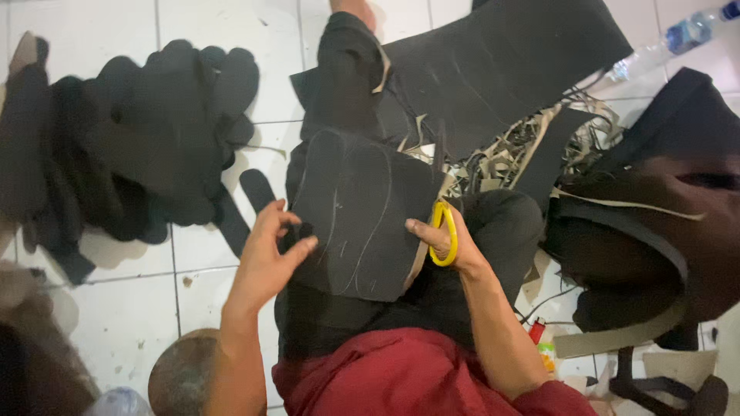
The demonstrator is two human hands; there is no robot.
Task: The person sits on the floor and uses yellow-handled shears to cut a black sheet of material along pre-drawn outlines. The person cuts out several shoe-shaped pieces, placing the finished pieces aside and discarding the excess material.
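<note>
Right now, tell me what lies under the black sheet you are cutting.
Under the black sheet lies the person's lap in dark trousers. The left hand grips its edge; the right hand works yellow-handled scissors. The floor beneath is covered, and so are the blades.

A clear plastic bottle is lying at about one o'clock, near the upper right corner, wearing a blue label band and a blue cap. At about five o'clock, a small red and yellow tube or packet is peeking out on the white tile floor; its form is unclear.
</note>
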